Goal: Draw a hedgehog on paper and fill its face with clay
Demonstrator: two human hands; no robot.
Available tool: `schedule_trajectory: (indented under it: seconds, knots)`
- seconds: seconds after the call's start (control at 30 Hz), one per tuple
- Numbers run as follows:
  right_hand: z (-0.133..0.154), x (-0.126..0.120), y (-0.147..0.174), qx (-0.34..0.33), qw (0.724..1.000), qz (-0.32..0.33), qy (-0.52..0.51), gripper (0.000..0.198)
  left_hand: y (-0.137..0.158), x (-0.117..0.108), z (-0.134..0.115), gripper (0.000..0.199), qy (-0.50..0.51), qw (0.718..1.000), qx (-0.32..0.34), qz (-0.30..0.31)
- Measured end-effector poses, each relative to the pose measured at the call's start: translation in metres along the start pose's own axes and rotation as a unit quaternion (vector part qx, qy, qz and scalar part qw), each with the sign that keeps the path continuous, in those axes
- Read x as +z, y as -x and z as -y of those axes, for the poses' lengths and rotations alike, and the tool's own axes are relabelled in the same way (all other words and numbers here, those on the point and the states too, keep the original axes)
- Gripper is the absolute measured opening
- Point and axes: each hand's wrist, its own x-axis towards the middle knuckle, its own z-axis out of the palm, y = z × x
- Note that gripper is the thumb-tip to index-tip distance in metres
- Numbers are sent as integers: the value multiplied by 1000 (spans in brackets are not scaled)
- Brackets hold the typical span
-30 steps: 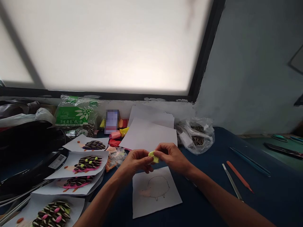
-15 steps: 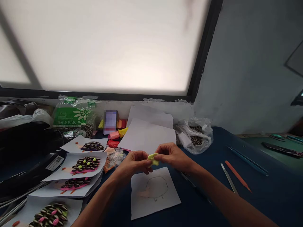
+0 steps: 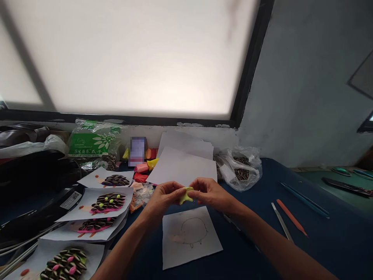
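The yellow-green lump (image 3: 185,196), soft and matt like modelling clay, is pinched between the thumbs and fingers of the left hand (image 3: 164,197) and the right hand (image 3: 212,193). It is squeezed into a small, uneven piece with an irregular edge, raised clear of the tabletop (image 3: 233,268). Fingers cover both ends, so its full shape and thickness are hard to judge. Nearer the person, a white sheet (image 3: 180,256) lies flat and slightly askew, bearing a dark outline of a round-backed animal facing left, with small feet below and a pale pinkish snout area.
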Motion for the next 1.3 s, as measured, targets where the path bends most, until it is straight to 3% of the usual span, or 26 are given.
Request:
schedule_trajectory:
  seconds: [0.23, 0.37, 0.47, 0.57, 0.73, 0.83, 0.97, 1.07, 1.3]
  knots:
    - [-13, 10, -2, -28, 994, -34, 101, 33, -2, 7, 13, 43, 57, 998, -14, -21]
    - [-16, 9, -3, -40, 978, -35, 201, 22, -5, 4, 16, 36, 46, 998, -10, -47]
    - [-16, 8, -3, -47, 948, -76, 305, 12, -7, -1, 14, 33, 84, 989, -38, -117]
    - [-15, 12, -7, -55, 904, -121, 407, 16, -8, -2, 10, 25, 128, 977, -68, -154]
    - [-18, 27, -26, -75, 834, -86, 539, 16, -7, 1, 5, 8, 176, 960, -99, -192]
    - [-22, 33, -37, -75, 802, -55, 589, 16, -7, -1, 7, 13, 180, 962, -88, -184]
    - [-25, 33, -39, -76, 778, -28, 623, 22, -7, -5, 13, 30, 158, 970, -68, -169]
    - [-20, 26, -39, -68, 768, -39, 635, 21, -8, -7, 16, 31, 158, 969, -68, -175]
    - [-10, -13, -44, 63, 737, -177, 649, 40, -8, -6, 10, 10, 188, 957, -91, -200]
